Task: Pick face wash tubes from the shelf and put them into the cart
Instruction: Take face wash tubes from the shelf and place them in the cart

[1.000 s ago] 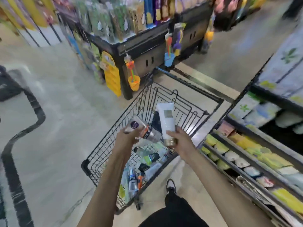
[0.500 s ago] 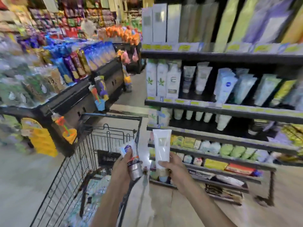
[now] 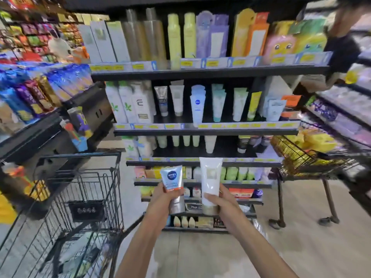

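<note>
In the head view, the left hand (image 3: 163, 197) curls its fingers round a white-and-blue Nivea tube with a silver cap (image 3: 173, 186), the right hand (image 3: 222, 203) grips a taller plain white tube with a gold cap (image 3: 210, 181), both upright before the black shelf (image 3: 200, 133) at twelve o'clock, the black wire cart (image 3: 80, 189) at eight o'clock.

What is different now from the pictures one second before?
Both tubes rose from above the cart to upright before the shelf. Unchanged: the left hand grips the Nivea tube, the right hand the white tube.
</note>
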`<state>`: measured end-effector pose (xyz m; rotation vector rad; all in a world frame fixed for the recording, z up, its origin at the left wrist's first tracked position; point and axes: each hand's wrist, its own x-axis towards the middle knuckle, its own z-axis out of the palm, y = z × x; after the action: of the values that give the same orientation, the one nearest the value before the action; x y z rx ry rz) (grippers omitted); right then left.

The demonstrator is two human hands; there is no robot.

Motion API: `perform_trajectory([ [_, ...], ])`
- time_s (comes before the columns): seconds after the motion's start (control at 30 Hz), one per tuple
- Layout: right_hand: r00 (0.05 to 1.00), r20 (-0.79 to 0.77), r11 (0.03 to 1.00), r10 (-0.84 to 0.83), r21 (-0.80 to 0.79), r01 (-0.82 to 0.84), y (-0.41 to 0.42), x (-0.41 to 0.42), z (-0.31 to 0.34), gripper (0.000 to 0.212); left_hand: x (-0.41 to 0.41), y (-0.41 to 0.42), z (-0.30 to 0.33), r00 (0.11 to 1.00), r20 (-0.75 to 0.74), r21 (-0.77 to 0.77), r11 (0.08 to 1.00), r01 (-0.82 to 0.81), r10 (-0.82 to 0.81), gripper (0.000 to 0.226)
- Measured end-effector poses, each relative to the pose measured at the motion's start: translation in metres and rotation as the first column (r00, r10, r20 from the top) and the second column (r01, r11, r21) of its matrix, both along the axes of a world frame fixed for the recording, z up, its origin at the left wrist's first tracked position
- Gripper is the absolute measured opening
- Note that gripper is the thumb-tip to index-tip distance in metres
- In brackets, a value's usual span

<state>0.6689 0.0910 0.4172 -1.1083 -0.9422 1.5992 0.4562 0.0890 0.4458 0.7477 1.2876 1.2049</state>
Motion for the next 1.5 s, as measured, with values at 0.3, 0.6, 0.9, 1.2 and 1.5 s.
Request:
perform_trajectory([
  [0.3,0.994,-0.009,0.993,-0.108,-0.043,0.108,-0.013,0.095,-0.015,0.060,0.098,0.011,-0.015,0.984,-0.149,0.041,0.993,0.108,-0.101,0.050],
  [0.6,0.971,-0.021,0.969,-0.237,-0.073,0.235,0.008,0.166,-0.034,0.063,0.171,0.046,-0.020,0.952,-0.210,0.026,0.972,0.234,-0.223,0.044],
  [0.9,0.950,0.022,0.949,-0.311,-0.051,0.312,0.058,0.236,-0.031,0.061,0.252,0.118,-0.037,0.938,-0.195,-0.007,0.956,0.292,-0.288,0.046],
  [1.2,0.938,0.085,0.933,-0.336,-0.105,0.344,0.130,0.302,-0.029,0.062,0.316,0.197,-0.068,0.915,-0.298,-0.064,0.962,0.265,-0.272,0.042],
  [1.5,0.935,0.153,0.921,-0.319,-0.181,0.344,0.206,0.348,-0.064,0.048,0.372,0.269,-0.089,0.890,-0.421,-0.115,0.983,0.142,-0.178,0.049],
])
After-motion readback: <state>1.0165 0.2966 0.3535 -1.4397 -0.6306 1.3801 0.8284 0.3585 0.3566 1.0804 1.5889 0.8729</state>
